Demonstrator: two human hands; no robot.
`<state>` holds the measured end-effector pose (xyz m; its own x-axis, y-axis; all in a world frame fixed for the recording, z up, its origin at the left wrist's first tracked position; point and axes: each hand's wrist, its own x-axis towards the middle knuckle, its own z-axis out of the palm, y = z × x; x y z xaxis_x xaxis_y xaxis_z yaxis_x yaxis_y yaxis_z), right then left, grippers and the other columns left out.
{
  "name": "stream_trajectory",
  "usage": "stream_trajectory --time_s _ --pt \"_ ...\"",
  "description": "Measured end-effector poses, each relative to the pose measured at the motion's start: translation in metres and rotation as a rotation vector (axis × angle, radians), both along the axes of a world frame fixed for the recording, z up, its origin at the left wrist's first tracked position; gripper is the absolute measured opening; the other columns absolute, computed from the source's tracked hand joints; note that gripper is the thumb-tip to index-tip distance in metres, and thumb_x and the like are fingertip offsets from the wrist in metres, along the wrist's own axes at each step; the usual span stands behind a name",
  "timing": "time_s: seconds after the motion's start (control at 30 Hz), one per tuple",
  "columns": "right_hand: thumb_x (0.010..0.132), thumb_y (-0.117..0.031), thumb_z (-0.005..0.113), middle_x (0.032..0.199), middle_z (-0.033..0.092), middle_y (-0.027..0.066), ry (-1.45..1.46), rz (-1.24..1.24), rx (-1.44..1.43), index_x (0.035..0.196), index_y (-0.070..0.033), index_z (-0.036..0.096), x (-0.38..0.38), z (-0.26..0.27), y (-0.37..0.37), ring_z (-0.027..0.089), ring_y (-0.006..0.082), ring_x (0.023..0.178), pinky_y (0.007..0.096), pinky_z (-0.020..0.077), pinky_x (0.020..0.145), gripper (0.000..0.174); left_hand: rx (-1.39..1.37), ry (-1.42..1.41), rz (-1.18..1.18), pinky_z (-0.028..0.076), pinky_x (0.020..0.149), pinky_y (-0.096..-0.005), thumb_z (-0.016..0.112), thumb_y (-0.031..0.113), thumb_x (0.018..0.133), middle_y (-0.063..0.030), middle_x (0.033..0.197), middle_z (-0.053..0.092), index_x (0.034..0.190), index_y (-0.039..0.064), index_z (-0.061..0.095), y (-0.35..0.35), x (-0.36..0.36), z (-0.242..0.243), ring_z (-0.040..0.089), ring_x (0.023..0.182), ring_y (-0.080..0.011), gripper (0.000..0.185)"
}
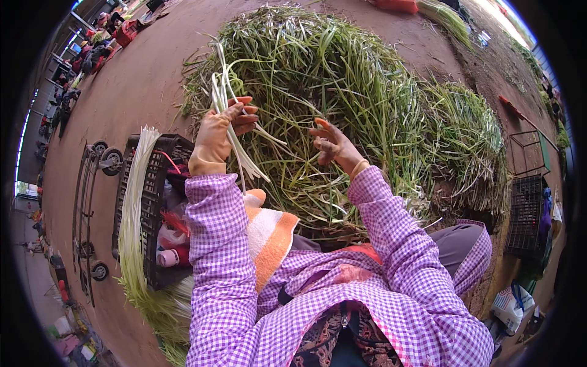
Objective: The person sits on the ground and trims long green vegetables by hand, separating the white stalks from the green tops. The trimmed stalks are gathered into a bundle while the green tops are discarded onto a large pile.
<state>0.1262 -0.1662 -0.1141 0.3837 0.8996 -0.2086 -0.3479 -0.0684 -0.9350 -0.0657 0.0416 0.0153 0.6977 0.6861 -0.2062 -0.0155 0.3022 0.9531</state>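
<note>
My left hand (222, 130), in a tan glove with orange-brown fingertips, is closed around a few long pale stalks (243, 158) of a leafy vegetable. Their ends stick out above and below the fist. To the right, my right hand (331, 141) hovers over the pile with its fingers apart and bent, holding nothing that shows; one fingertip is orange. A big heap of green leaves and stalks (371, 87) lies in front of me, beneath both hands. An orange and white striped towel (270, 238) hangs beside my left forearm.
Left of me, a long bundle of pale stalks (135, 197) lies over a black plastic crate (176, 147) holding bags and a pink-lidded container (168, 258). Farther left is a metal hand cart (87, 206). At right are another black crate (523, 213), a metal-framed stool (545, 151) and a white bag (511, 303).
</note>
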Motion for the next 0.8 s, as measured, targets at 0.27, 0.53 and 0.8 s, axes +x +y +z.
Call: stream_trajectory --time_s 0.27,0.53,0.8 --pt "0.093 -0.023 0.063 0.105 0.071 0.0112 -0.721 0.62 -0.444 0.122 -0.008 0.065 -0.074 0.041 0.037 0.066 0.021 0.079 0.0331 0.0546 0.07 0.032 -0.15 -0.204 0.099 0.054 0.057 -0.022 0.058 0.015 0.098 -0.0087 0.083 0.069 0.107 -0.002 0.068 0.01 -0.003 0.0 0.062 0.061 -0.01 0.022" --pt "0.087 -0.032 0.066 0.109 0.069 0.0153 -0.928 0.58 -0.644 0.109 -0.01 0.071 -0.045 -0.044 -0.046 0.066 0.0328 0.101 0.0416 0.0511 0.09 0.032 0.328 0.116 0.316 0.055 0.064 -0.0238 0.06 0.019 0.097 -0.0058 0.084 0.07 0.107 0.005 0.071 0.017 -0.023 0.012 0.066 0.074 -0.0121 0.02" --pt "0.093 -0.036 0.062 0.103 0.071 0.0126 -1.235 0.667 -1.103 0.111 -0.01 0.07 -0.036 -0.065 0.003 0.069 0.0274 0.095 0.038 0.054 0.085 0.032 -0.205 -0.513 0.239 0.04 0.044 -0.0212 0.06 0.022 0.097 -0.0087 0.084 0.065 0.116 -0.003 0.063 0.03 -0.024 0.009 0.048 0.053 -0.0089 0.032"
